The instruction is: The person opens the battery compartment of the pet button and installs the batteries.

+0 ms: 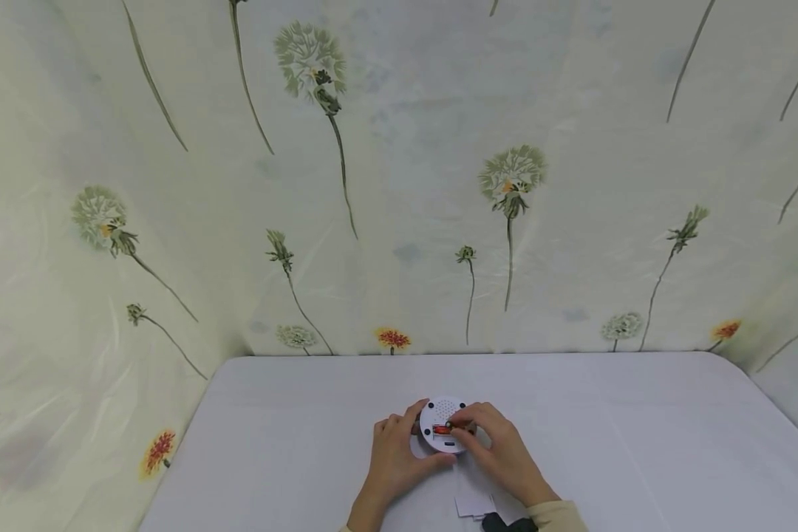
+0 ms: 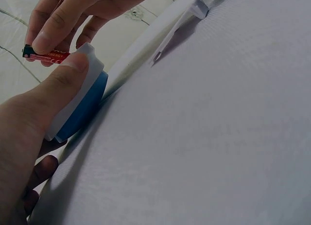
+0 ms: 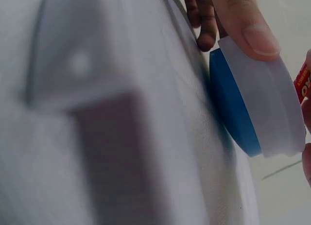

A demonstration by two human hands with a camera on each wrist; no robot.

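My left hand (image 1: 394, 457) grips a round white device (image 1: 444, 408) by its sides, its underside turned up. That underside has small holes, dark round feet and an open battery slot. In the left wrist view, the thumb presses the white rim above the device's blue part (image 2: 83, 113). My right hand (image 1: 505, 449) pinches a red battery (image 2: 47, 56) with a black end, right at the slot. Part of the red battery also shows at the edge of the right wrist view, partly hidden by fingers.
White folded paper or card (image 1: 475, 505) lies near the front edge of the white table (image 1: 292, 428), beside a black object (image 1: 505, 523). A flower-printed sheet (image 1: 412, 222) hangs behind the table. A blurred pale object (image 3: 77, 60) fills the left of the right wrist view.
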